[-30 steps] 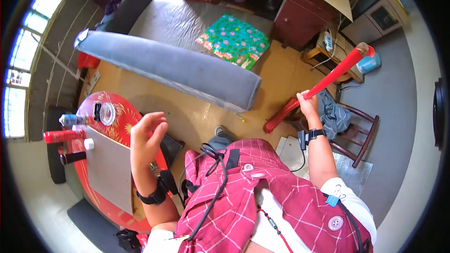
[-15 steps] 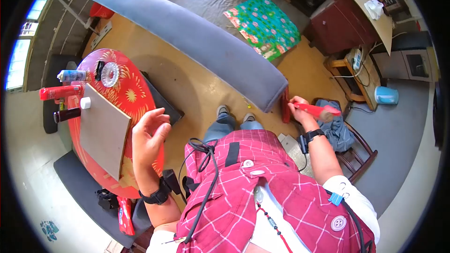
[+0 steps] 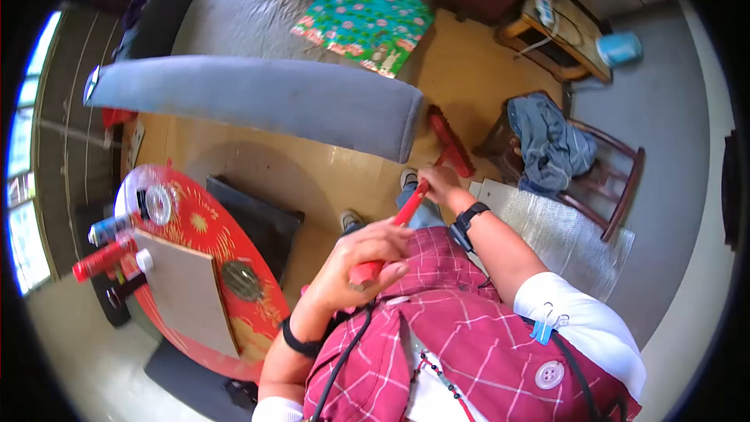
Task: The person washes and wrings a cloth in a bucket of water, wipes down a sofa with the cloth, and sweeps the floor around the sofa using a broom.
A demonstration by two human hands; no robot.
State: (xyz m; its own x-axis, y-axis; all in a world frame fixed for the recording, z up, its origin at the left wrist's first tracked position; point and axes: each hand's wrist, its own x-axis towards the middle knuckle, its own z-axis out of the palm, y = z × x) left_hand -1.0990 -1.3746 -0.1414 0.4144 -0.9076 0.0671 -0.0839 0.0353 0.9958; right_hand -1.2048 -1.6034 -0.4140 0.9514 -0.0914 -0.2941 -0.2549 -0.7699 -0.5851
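Note:
Both my hands grip a red broom by its handle (image 3: 409, 207). My left hand (image 3: 358, 259) is closed around the handle near its butt end, in front of my chest. Lower down the shaft, my right hand (image 3: 442, 187) wraps round it near my waist. Beyond the right hand, the broom's red head (image 3: 451, 144) is low by the floor, just right of the end of a long grey padded sofa part (image 3: 266, 103). How the head touches the floor is hard to tell.
A red oval table (image 3: 211, 223) with a board (image 3: 187, 289), an ashtray (image 3: 157, 205) and cans stands at left. At right is a wooden chair (image 3: 617, 195) draped with a blue garment (image 3: 551, 148). A green floral cloth (image 3: 371, 22) lies beyond the sofa part.
My left hand has moved right from beside the table and closed on the broom handle. The handle's butt has swung toward my chest. My view has shifted, showing more of the chair.

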